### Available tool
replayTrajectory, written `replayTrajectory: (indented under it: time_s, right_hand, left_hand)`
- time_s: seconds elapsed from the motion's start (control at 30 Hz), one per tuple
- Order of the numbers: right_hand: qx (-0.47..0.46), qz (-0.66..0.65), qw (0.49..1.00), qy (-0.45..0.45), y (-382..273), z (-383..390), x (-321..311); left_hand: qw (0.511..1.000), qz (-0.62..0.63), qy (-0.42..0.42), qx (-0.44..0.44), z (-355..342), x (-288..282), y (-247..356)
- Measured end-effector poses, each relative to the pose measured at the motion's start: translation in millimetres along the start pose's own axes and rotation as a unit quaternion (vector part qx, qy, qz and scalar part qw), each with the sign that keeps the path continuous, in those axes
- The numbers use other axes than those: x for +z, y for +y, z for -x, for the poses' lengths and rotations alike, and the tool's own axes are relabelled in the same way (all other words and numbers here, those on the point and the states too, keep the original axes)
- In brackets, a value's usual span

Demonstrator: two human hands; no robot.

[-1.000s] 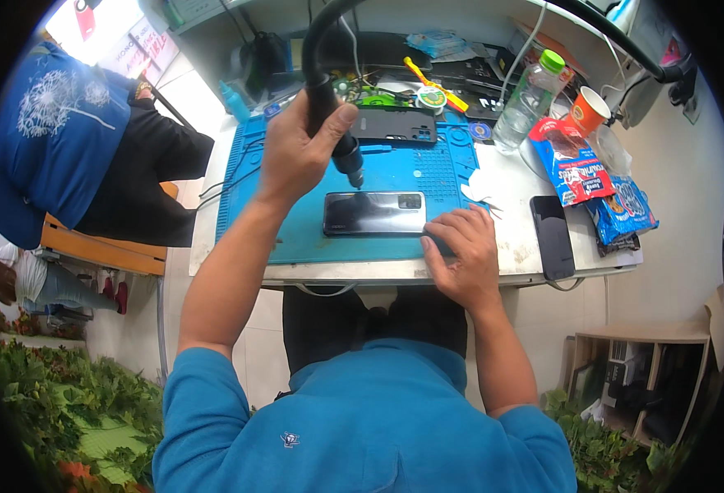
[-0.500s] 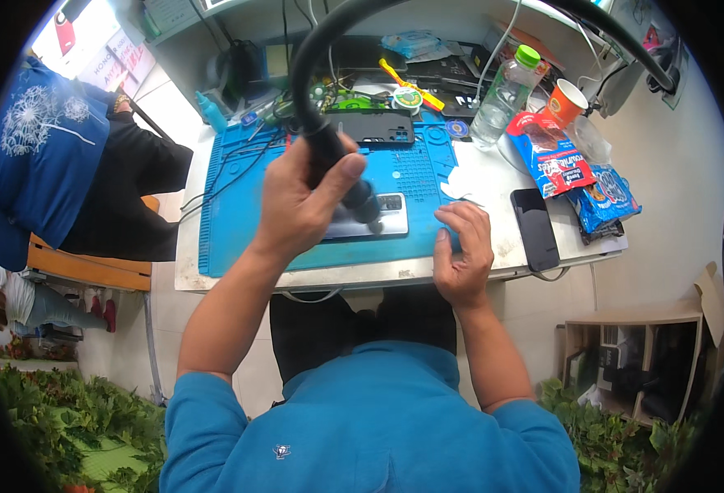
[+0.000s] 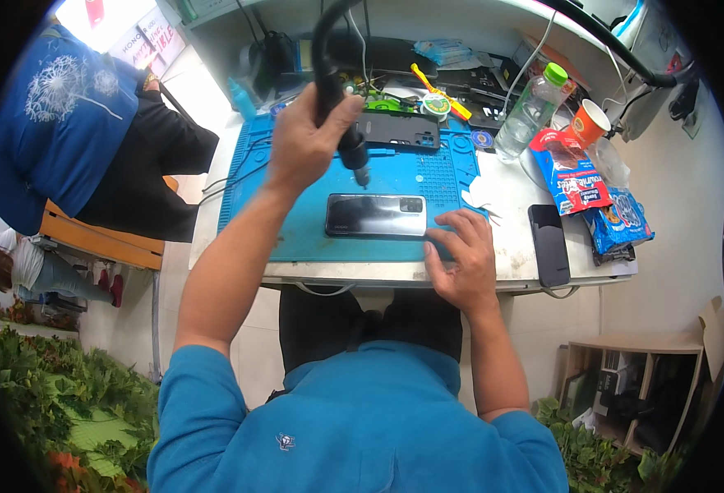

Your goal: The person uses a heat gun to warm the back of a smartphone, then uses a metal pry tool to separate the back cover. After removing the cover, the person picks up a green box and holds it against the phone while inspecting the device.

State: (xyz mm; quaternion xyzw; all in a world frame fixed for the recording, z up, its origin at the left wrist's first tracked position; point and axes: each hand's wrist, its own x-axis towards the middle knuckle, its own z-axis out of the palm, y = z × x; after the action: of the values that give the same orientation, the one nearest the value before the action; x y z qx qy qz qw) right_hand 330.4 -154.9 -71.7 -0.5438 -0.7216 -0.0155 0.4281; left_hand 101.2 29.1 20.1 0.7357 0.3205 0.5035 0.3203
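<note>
My left hand [image 3: 308, 144] is wrapped round a black hot-air gun [image 3: 347, 148], its thick hose arching up and over the bench. The metal nozzle points down toward a silver-grey phone [image 3: 374, 218], which lies back up on the blue work mat [image 3: 296, 249]. My right hand [image 3: 465, 255] rests by the phone's right end, fingers bent and apart; whether a fingertip touches the phone I cannot tell. Behind the phone lies a dark phone frame or cover [image 3: 399, 131].
A black phone [image 3: 548, 246] lies on the right of the white bench. Beyond it are a bottle with a green cap [image 3: 529, 115], an orange cup [image 3: 588, 122] and snack packets [image 3: 571, 177]. Tools and cables clutter the back. Another person [image 3: 74, 123] stands at the left.
My left hand has lifted the hot-air gun up and away, so the nozzle no longer covers the phone's back. My right hand stays close to the phone's right end. The view has shifted slightly.
</note>
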Motion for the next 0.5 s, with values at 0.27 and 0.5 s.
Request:
replayTrajectory:
  time_s: [0.27,0.5]
  right_hand:
    - [0.005,-0.05,0.998,0.042,0.7,1.1,-0.1]
    - [0.021,-0.1,0.987,0.123,4.8,5.1,-2.7]
  left_hand:
    - [0.997,0.054,-0.044,-0.039,38.4,-30.3,12.9]
    - [0.988,0.135,-0.073,-0.016,35.3,55.0,26.8]
